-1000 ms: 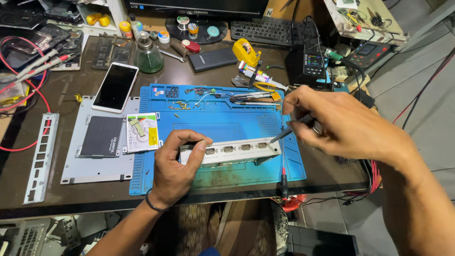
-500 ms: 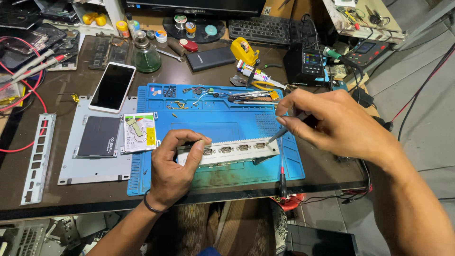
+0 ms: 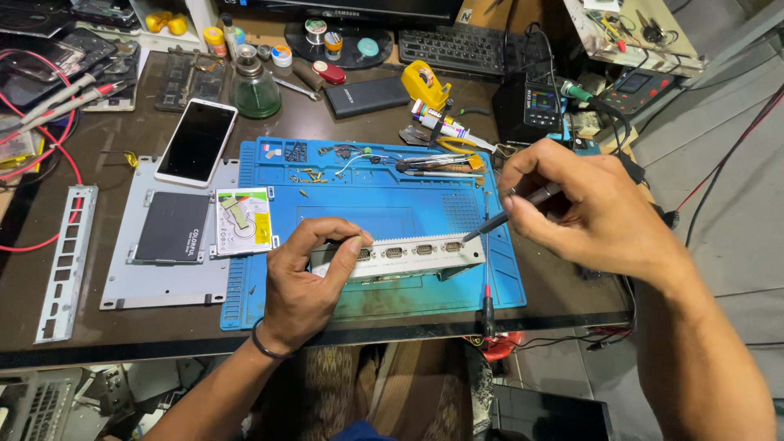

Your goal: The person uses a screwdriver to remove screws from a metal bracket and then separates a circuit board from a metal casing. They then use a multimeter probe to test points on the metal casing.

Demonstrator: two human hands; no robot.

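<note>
Bracket (image 3: 408,255), a pale metal strip with a row of ports, lies on the blue mat (image 3: 376,208). Left hand (image 3: 306,282) has its fingers curled over the strip's 9 o'clock end, thumb pressing its front. Right hand (image 3: 592,208) pinches a screwdriver (image 3: 498,220), tip at the strip's 3 o'clock end. Phone (image 3: 196,140) lies at 10 o'clock, drive (image 3: 171,227) at 9.

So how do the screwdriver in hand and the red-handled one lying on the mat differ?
The held screwdriver is dark, slanted, gripped by the right hand, its tip at the grey metal box. The red-handled screwdriver lies loose and lengthwise across the blue mat, handle past its front edge. Both are slim with thin shafts.
</note>
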